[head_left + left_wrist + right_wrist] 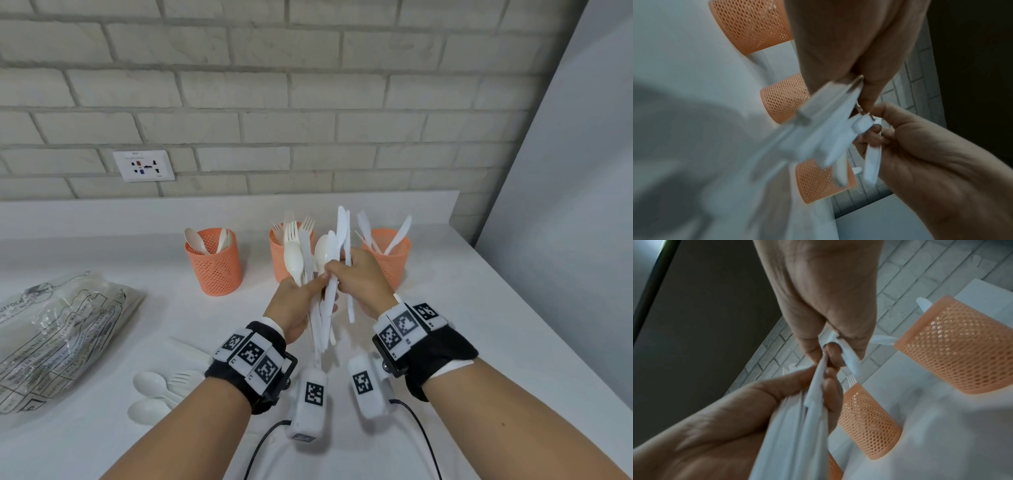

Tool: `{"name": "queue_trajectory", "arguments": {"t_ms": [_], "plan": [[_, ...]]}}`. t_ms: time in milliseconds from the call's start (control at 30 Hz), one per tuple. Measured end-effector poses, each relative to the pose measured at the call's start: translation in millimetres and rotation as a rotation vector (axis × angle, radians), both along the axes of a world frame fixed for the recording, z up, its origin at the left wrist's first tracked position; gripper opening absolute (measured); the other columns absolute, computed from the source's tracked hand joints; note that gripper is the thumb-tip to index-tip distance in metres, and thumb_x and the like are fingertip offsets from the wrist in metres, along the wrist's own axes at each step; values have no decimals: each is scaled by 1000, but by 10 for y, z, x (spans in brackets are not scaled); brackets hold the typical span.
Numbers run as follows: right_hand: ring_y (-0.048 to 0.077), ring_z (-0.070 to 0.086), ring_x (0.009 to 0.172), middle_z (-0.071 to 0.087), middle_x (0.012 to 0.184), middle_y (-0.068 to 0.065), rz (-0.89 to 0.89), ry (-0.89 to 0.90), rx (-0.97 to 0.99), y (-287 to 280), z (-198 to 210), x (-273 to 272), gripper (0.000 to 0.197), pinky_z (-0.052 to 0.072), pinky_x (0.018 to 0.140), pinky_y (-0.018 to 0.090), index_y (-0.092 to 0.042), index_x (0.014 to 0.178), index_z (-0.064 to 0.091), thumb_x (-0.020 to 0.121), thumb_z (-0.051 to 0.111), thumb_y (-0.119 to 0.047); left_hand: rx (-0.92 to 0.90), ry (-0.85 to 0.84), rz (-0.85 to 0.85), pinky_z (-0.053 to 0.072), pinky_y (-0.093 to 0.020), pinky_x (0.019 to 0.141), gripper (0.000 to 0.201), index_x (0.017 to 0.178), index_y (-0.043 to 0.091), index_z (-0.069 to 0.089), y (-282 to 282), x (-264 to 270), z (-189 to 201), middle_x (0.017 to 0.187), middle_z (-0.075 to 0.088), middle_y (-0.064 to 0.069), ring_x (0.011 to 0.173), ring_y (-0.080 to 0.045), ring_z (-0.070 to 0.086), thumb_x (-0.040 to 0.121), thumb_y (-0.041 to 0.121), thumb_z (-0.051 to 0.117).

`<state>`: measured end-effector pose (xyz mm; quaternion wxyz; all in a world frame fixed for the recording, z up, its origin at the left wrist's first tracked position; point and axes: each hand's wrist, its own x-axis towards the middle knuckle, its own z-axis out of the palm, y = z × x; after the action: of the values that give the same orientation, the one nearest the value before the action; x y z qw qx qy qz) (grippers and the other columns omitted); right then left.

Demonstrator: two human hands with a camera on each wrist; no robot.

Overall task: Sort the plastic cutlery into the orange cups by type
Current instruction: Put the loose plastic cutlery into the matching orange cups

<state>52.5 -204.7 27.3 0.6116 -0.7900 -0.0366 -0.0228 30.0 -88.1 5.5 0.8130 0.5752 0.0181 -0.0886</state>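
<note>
1. Left hand (294,308) is wrapped around a mixed bundle of white cutlery (322,301); right hand (363,281) pinches a knife (348,274) out of it.
2. Just past the hands sit three orange cups (215,263) on the bench (479,308): spoons, forks, knives.
3. Left of the hands: loose spoons (150,383) and a plastic bag (58,332).

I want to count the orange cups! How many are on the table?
3, in a row near the wall: the left cup holds spoons, the middle cup, partly behind the hands' cutlery, holds forks, the right cup holds knives. None seem hidden.
</note>
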Motion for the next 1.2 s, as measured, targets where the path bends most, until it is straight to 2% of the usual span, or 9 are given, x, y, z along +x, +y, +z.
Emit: {"name": "queue_trajectory", "arguments": {"t_ms": [200,333,467,600,767,900,967,1067,1200], "plan": [[16,45,58,45,62,1,37,-3,-24,-58,65,25,28,37,57,26,-18,67,46,94,45,-12,-36,30,115,52,-22,51,16,105,-1,56,35,108,-9,74,55,-9,48,-12,56,90,6,57],[11,45,63,47,73,-1,-102,-134,-35,-246,351,203,18,40,62,25,-10,102,51,100,37,-21,34,-21,33,45,-19,47,10,92,12,59,68,137,50,76,55,-7,43,-7,46,94,7,51],[15,48,73,53,87,8,-259,-341,-65,-509,514,536,23,39,59,10,-5,100,49,100,37,-25,78,-51,-80,45,-20,49,26,120,13,49,79,117,75,90,62,-9,45,-6,42,94,9,51],[13,51,87,56,94,8,-274,-301,-59,-629,323,760,23,39,65,5,-5,110,51,100,38,-21,76,-84,-141,44,-22,47,59,140,25,24,91,136,29,98,64,-12,44,-9,39,92,4,53],[27,57,100,57,102,12,-246,-121,-177,-690,39,911,25,44,87,30,-4,118,51,98,39,-15,45,-91,-144,44,-22,47,19,111,9,48,153,173,40,77,65,-6,44,-9,42,93,4,51],[25,46,123,42,134,16,-315,-167,-274,-650,74,910,42,35,101,29,-5,135,39,95,47,-13,17,-50,-166,47,-23,51,13,83,8,54,195,223,20,60,56,0,48,-10,48,94,10,49],[20,46,116,41,127,12,-369,-387,-276,-535,166,838,45,35,98,23,-4,133,41,90,54,-8,-27,-18,-155,47,-23,52,15,81,10,50,197,256,17,58,48,1,48,-10,46,95,14,47],[15,50,84,52,98,5,-244,-577,-259,-256,302,633,22,38,74,11,-2,105,60,84,57,1,-82,39,-91,44,-23,52,17,84,13,48,184,309,30,59,43,2,47,-9,42,97,24,44],[-2,55,51,64,68,2,183,-286,-357,57,325,278,10,40,51,7,-1,81,68,84,59,0,-141,79,-27,46,-23,55,28,97,11,53,204,368,26,67,45,-1,54,-11,45,99,32,37]]}}
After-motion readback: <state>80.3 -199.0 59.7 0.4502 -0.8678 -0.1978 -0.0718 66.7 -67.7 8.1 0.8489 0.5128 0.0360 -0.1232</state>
